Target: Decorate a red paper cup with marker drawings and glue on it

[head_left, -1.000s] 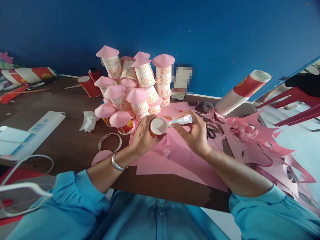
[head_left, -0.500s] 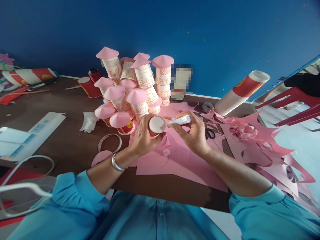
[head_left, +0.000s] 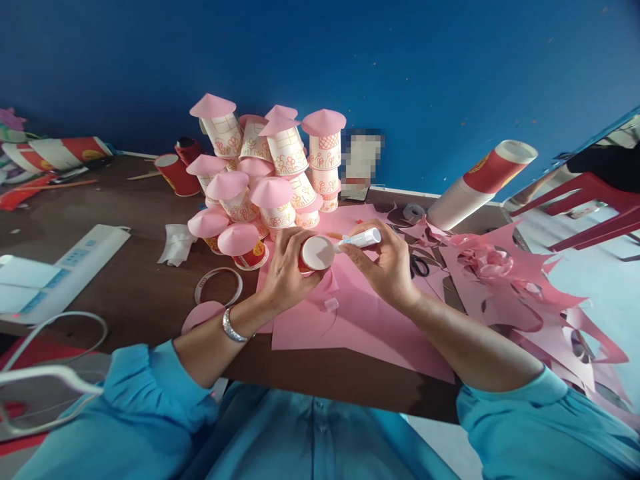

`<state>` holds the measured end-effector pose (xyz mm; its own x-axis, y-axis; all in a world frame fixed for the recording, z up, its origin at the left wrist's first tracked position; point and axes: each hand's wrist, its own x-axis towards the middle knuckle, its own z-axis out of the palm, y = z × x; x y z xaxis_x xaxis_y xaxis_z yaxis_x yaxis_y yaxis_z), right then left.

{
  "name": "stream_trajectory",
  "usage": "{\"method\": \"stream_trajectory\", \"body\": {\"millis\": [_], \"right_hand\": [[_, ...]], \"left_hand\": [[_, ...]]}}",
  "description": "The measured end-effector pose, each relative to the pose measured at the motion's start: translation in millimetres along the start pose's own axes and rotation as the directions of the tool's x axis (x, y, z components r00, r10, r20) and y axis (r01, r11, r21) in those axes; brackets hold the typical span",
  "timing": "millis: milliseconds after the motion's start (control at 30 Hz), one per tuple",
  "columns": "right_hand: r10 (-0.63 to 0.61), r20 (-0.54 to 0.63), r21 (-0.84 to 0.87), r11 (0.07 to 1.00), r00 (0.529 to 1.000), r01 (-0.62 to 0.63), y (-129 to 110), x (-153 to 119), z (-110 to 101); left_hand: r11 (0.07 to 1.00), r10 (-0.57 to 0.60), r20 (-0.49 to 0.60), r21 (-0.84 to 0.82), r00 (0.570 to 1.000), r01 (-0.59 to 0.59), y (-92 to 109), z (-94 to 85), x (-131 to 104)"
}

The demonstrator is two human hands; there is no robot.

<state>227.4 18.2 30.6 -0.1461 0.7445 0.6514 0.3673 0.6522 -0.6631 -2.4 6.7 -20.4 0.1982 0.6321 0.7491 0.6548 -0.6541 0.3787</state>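
Note:
My left hand (head_left: 286, 270) is wrapped round a red paper cup (head_left: 319, 253), its round whitish end facing up toward me. A white glue stick (head_left: 364, 239) is gripped in my right hand (head_left: 393, 270), its tip right beside the cup's rim; whether they touch I cannot tell. Pink paper (head_left: 350, 327) lies beneath both hands. Just past my left hand stand several stacked paper cups (head_left: 285, 153) with drawn flowers and pink cone roofs (head_left: 273, 192).
Scissors (head_left: 420, 266) and pink scraps (head_left: 520, 293) lie to the right, near a tall cup stack (head_left: 475, 187). On the left are a tape roll (head_left: 218, 287), a pink paper piece (head_left: 201, 316), a white power strip (head_left: 85, 260) and red cups (head_left: 177, 175).
The cup in my left hand has tilted and shifted slightly right, toward the glue stick. My right hand stays nearly in place. The whole view has shifted a little.

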Motion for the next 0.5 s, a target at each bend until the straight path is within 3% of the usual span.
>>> {"method": "stream_trajectory", "body": {"millis": [167, 333, 500], "right_hand": [[0.091, 0.013, 0.07, 0.993, 0.996, -0.092, -1.9, 1.1, 1.4], [-0.012, 0.005, 0.011, 1.0, 1.0, 0.012, -8.0, -3.6, 2.1], [-0.019, 0.024, -0.059, 0.998, 1.0, 0.021, -2.4, -4.7, 1.9]], "left_hand": [[0.999, -0.027, 0.021, -0.017, 0.999, 0.027, 0.5, 0.1, 0.4], [0.99, -0.138, 0.119, -0.018, 0.983, 0.141, 5.2, -1.2, -1.1], [0.997, -0.084, 0.046, 0.001, 0.995, 0.084, 3.1, 0.9, -1.6]]}}
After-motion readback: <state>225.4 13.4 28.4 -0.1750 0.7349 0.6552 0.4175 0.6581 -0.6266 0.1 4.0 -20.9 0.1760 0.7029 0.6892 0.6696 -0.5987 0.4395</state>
